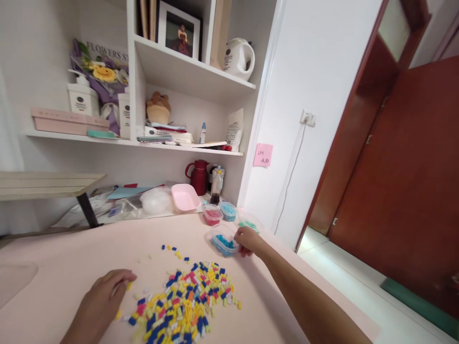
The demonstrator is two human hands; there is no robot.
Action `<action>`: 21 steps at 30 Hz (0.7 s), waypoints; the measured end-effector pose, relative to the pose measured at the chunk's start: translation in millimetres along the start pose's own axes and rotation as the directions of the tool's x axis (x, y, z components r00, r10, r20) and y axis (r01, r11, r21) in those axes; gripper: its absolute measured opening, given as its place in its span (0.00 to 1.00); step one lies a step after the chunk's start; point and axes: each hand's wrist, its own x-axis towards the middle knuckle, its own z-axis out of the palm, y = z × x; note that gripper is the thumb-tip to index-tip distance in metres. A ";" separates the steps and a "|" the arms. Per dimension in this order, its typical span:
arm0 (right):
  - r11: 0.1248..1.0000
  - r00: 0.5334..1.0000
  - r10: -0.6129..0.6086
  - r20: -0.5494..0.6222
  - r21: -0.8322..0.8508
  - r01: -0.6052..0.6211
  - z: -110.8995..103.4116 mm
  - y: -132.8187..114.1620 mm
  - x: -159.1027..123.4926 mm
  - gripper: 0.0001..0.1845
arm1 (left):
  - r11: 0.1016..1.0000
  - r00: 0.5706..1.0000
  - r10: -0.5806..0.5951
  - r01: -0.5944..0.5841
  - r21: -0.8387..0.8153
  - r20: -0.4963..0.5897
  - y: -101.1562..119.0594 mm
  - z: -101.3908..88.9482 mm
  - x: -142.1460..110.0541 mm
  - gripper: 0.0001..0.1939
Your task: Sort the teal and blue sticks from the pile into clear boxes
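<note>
Loose small toy building bricks (190, 303) in yellow, dark blue, pink, white and orange lie spread over the pink tabletop. My left hand (103, 301) is at the left edge of this pile, fingers curled, with a small yellow brick (129, 285) at the thumb and fingertips. Farther back, my right hand (249, 241) is at the right rim of a clear plastic tub (215, 239) holding blue bricks (224, 241). Its fingers are bent together and point downward; whatever is between them is hidden.
Behind that tub stand clear tubs of pink bricks (212, 215), light blue bricks (228, 210) and green bricks (249, 224). A pink basin (185, 197), a red jug (199, 177) and a bottle (216, 186) stand at the back below white shelves (193, 148). A small raised stand (50, 184) is at left.
</note>
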 end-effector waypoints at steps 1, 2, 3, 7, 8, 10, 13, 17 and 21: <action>1.000 1.000 0.016 -0.019 0.025 -0.016 -1.4 7.6 -0.3 0.03 | 1.000 1.000 0.013 -0.013 0.004 0.000 -2.0 1.3 0.2 0.15; 0.998 0.999 0.029 -0.040 0.049 -0.027 -3.4 14.0 -0.7 0.04 | 1.000 1.000 0.024 -0.024 0.010 -0.002 -4.0 2.6 0.4 0.14; 0.997 0.997 0.040 -0.061 0.073 -0.036 -5.9 19.2 -1.1 0.06 | 0.999 0.999 0.034 -0.034 0.016 -0.003 -5.9 3.8 0.7 0.14; 0.987 0.992 0.052 -0.114 0.158 -0.034 -14.1 30.2 -6.5 0.17 | 0.998 0.999 0.046 -0.047 0.042 0.015 -9.4 5.9 1.6 0.14; 0.984 0.991 0.045 -0.123 0.175 -0.023 -15.0 31.4 -9.3 0.21 | 0.998 0.999 0.044 -0.045 0.046 0.024 -9.2 5.5 1.7 0.15; 0.980 0.990 0.020 -0.141 0.198 0.008 -15.0 33.8 -16.7 0.26 | 0.998 0.999 0.038 -0.040 0.050 0.037 -7.9 4.1 1.7 0.15; 0.980 0.979 -0.060 -0.196 0.172 0.095 -11.8 39.6 -32.1 0.27 | 0.998 0.998 0.034 -0.037 0.051 0.045 -7.1 3.0 1.8 0.16; 0.958 0.928 -0.256 -0.271 0.055 0.281 -2.3 50.4 -53.9 0.19 | 0.998 0.998 0.030 -0.033 0.051 0.051 -9.5 4.8 2.6 0.17; 0.874 0.871 -0.477 -0.117 -0.164 0.457 10.2 53.6 -62.9 0.11 | 0.998 0.998 0.034 -0.037 0.056 0.049 -10.7 5.7 2.7 0.17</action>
